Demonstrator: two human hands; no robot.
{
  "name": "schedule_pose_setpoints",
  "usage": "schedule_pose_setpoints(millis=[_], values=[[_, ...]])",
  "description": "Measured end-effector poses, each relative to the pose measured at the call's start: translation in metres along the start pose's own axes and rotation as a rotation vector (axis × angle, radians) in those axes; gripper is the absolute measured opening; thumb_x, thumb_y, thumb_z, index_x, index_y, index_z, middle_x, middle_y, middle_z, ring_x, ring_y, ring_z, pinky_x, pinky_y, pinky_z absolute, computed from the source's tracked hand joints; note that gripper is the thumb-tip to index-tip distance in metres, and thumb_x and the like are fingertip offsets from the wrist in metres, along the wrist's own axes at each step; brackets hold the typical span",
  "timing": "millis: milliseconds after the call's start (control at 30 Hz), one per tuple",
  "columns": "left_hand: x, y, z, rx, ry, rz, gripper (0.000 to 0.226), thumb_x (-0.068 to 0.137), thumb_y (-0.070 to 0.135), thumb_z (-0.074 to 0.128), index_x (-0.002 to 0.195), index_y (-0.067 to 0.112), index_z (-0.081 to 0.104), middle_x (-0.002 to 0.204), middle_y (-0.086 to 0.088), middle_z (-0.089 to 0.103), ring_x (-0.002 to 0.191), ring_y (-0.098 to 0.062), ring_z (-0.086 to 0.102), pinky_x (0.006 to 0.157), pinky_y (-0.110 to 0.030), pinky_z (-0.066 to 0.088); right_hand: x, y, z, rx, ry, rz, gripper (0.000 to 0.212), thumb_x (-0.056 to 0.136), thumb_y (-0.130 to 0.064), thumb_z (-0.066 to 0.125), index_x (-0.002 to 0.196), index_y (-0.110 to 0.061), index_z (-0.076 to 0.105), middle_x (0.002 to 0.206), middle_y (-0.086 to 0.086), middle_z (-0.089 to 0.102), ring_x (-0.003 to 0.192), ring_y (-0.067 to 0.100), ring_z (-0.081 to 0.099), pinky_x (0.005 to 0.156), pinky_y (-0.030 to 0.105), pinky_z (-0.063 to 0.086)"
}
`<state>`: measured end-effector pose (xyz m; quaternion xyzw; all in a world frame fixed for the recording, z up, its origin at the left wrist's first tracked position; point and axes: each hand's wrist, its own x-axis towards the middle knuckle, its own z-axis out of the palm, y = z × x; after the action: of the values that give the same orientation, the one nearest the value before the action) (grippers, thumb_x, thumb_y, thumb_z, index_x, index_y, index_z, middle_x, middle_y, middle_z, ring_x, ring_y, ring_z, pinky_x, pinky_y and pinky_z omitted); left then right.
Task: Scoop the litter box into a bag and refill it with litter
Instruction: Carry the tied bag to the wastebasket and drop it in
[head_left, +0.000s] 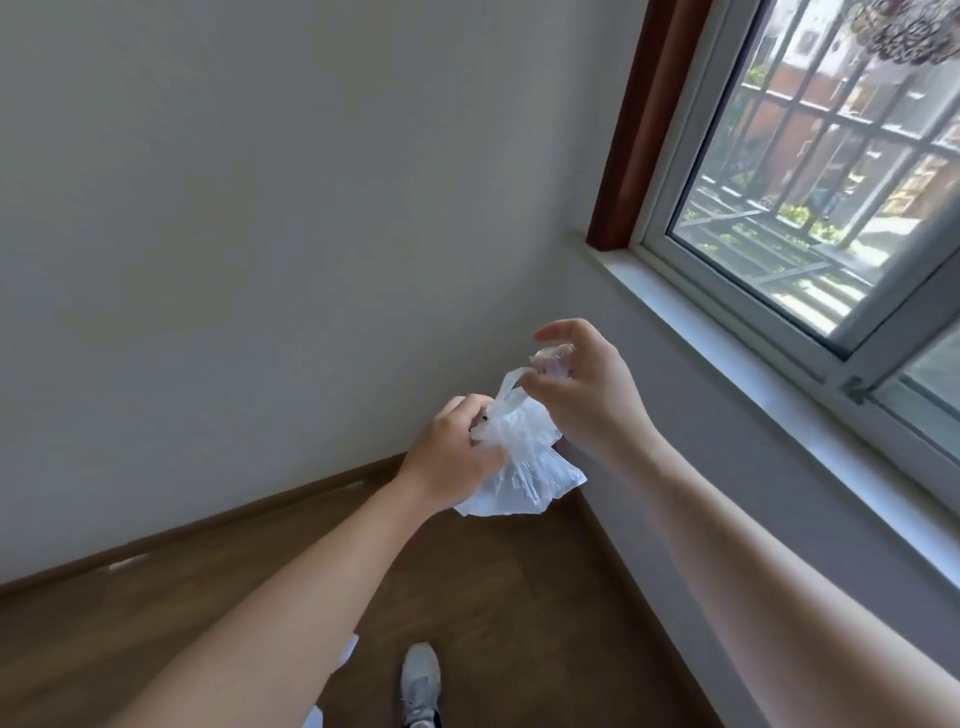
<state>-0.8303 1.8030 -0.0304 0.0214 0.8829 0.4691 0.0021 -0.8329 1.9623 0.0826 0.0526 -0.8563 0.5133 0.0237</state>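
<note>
A person stands in a room corner, a plain pale wall (208, 208) on the left, brown wooden floor (156, 649) and one grey sports shoe (421, 680) below. Both bare arms reach forward at chest height. The left hand (452, 447) curls its fingers round the gathered neck of a thin white translucent plastic bag (524, 467), which hangs crumpled between the hands. The right hand (587, 395) pinches one handle loop at the bag's top between thumb and fingers. It is probably held this way so the mouth can be worked open for scooping. No litter box is visible. A white-framed barred window (831, 182) fills the right.
</note>
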Motion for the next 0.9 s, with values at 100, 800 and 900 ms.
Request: schedule_pose_setpoints(millis=[100,800,900], values=[[0.061,-0.016,0.001,0.004,-0.037,0.029,0.032,0.073,0.032,0.061,0.104,0.035,0.055,0.101,0.013,0.054,0.085,-0.013,0.059,0.072,-0.038,0.056,0.050,0.012,0.014,0.016,0.070,0.046,0.034,0.081,-0.013,0.067,0.109,-0.030,0.059,0.087,-0.012,0.062,0.078,0.003,0.060,0.061,0.019,0.045],[0.403,-0.120,0.112,0.088,-0.394,-0.091,0.027,0.079,0.023,0.061,0.088,0.044,0.046,0.096,0.017,0.047,0.076,-0.007,0.051,0.063,-0.024,0.039,0.347,0.208,0.046,0.083,0.184,0.381,0.031,0.083,-0.016,0.067,0.109,-0.030,0.058,0.093,-0.014,0.064,0.089,-0.004,0.060,0.066,0.007,0.041],[0.426,-0.158,0.149,0.107,-0.438,-0.097,0.026,0.083,0.021,0.063,0.098,0.038,0.050,0.106,0.011,0.050,0.082,-0.009,0.054,0.066,-0.023,0.045,0.366,0.254,0.062,0.075,0.147,0.427,0.031,0.084,-0.017,0.068,0.109,-0.030,0.059,0.094,-0.013,0.065,0.091,-0.001,0.061,0.069,0.010,0.041]])
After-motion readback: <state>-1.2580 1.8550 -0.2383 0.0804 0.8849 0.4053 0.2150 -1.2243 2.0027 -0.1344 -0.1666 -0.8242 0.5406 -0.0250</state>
